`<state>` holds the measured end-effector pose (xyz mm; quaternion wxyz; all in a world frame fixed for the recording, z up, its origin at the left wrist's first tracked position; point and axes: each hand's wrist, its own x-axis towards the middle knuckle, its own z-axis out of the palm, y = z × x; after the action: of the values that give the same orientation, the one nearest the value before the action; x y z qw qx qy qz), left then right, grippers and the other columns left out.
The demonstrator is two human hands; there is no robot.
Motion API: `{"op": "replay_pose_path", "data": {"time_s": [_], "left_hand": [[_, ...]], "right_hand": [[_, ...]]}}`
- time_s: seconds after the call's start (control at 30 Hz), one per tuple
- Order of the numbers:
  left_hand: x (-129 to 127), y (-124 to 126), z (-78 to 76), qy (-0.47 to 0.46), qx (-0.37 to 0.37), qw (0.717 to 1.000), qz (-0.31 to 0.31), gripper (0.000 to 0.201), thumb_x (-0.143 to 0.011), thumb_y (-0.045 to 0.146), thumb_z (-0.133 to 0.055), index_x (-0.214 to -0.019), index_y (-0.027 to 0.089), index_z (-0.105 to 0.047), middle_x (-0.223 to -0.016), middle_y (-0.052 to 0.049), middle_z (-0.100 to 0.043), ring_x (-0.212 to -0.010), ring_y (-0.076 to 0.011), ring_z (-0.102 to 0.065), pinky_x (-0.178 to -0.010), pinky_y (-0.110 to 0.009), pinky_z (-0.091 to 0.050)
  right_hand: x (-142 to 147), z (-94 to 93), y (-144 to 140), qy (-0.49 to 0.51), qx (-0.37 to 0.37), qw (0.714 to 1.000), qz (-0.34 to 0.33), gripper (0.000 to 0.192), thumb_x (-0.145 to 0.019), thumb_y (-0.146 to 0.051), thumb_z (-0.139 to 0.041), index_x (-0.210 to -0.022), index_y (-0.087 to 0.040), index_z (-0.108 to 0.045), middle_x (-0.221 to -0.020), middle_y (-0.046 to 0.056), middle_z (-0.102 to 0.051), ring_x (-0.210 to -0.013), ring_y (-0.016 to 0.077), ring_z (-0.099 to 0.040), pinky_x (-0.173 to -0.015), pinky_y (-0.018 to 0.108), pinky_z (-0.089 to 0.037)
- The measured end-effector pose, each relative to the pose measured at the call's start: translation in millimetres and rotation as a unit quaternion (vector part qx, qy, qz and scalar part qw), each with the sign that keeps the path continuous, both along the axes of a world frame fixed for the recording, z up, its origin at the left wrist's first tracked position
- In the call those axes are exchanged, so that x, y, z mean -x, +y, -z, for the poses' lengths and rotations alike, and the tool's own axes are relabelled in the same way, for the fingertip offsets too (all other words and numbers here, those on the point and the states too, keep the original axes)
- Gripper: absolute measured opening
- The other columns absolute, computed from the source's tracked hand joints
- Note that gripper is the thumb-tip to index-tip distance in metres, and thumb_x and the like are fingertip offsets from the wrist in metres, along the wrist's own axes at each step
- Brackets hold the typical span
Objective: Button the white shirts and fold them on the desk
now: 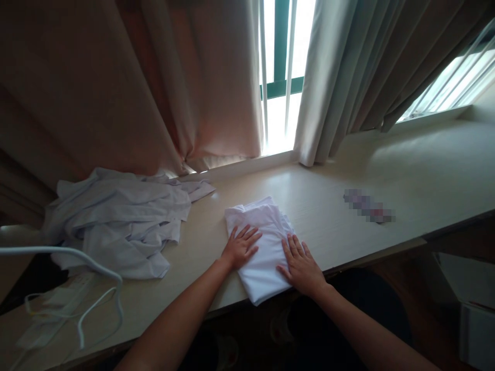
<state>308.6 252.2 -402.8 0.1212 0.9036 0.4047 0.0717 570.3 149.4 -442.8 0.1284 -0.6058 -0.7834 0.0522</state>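
While resting near the pale wooden counter (348,170) edge, pressing flat the folded white cloth square (260,242) under both open hands, left (240,246), right (301,265); next, probably setting it aside, clear of the crumpled white garments (116,219).

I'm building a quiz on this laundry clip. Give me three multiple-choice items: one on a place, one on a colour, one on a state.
1. Where does the unfolded pile of clothes lie?
A. Left of the folded garment
B. On the floor
C. Right of it

2. What colour is the folded garment?
A. Red
B. White
C. Black

3. How are the hands?
A. Fisted
B. Raised off the cloth
C. Flat, open

Answers:
1 A, it is heaped toward the desk's left end.
2 B, plain white cloth.
3 C, left hand and right hand press palms down on it.
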Motion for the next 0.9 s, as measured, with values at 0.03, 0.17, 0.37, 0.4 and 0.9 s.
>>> {"op": "replay_pose_path", "data": {"time_s": [0.03,0.17,0.37,0.4,0.9], "left_hand": [[0.0,-0.2,-0.7,-0.002,0.001,1.000,-0.002,0.051,-0.100,0.047,-0.038,-0.150,0.040,-0.037,-0.159,0.003,-0.035,-0.151,-0.0254,-0.020,-0.123,-0.054,-0.002],[-2.2,-9.7,-8.0,-0.010,0.002,1.000,-0.012,0.047,-0.101,0.044,-0.037,-0.148,0.040,-0.042,-0.158,0.002,-0.037,-0.151,-0.0261,-0.020,-0.122,-0.058,-0.001],[1.5,-86.7,-21.2,-0.070,-0.084,0.992,-0.069,0.068,-0.093,0.062,-0.046,-0.151,0.028,-0.039,-0.160,-0.008,-0.033,-0.152,-0.0304,-0.015,-0.123,-0.057,-0.002],[4.1,-103.7,-20.5,-0.069,-0.088,0.991,-0.067,0.081,-0.087,0.069,-0.051,-0.153,0.026,-0.035,-0.160,-0.011,-0.031,-0.152,-0.0331,-0.014,-0.122,-0.058,-0.003],[6.6,-191.7,14.3,-0.016,-0.096,0.977,-0.190,0.086,-0.084,0.024,-0.053,-0.160,0.020,-0.013,-0.165,-0.008,-0.015,-0.154,-0.0293,-0.008,-0.123,-0.058,-0.011]], "right_hand": [[0.3,-0.2,-0.7,-0.004,-0.001,1.000,0.001,0.085,-0.093,-0.062,-0.040,-0.159,-0.014,-0.017,-0.166,0.011,-0.001,-0.154,0.0329,0.002,-0.123,0.055,-0.003],[1.7,-2.2,-4.4,-0.024,0.002,1.000,0.006,0.085,-0.094,-0.062,-0.037,-0.159,-0.013,-0.016,-0.166,0.013,-0.001,-0.154,0.0327,0.002,-0.122,0.055,-0.005],[3.5,-1.2,-8.7,-0.041,-0.005,0.999,0.018,0.085,-0.094,-0.063,-0.036,-0.160,-0.014,-0.014,-0.166,0.013,-0.002,-0.154,0.0315,0.002,-0.122,0.055,-0.002],[3.8,0.0,-8.9,-0.045,-0.006,0.999,0.019,0.085,-0.094,-0.063,-0.035,-0.160,-0.014,-0.014,-0.166,0.013,-0.002,-0.154,0.0314,0.002,-0.122,0.056,-0.002],[7.6,5.4,-10.6,-0.068,-0.003,0.997,0.026,0.084,-0.095,-0.064,-0.032,-0.160,-0.014,-0.014,-0.166,0.014,-0.001,-0.154,0.0311,0.002,-0.121,0.056,0.000]]}}
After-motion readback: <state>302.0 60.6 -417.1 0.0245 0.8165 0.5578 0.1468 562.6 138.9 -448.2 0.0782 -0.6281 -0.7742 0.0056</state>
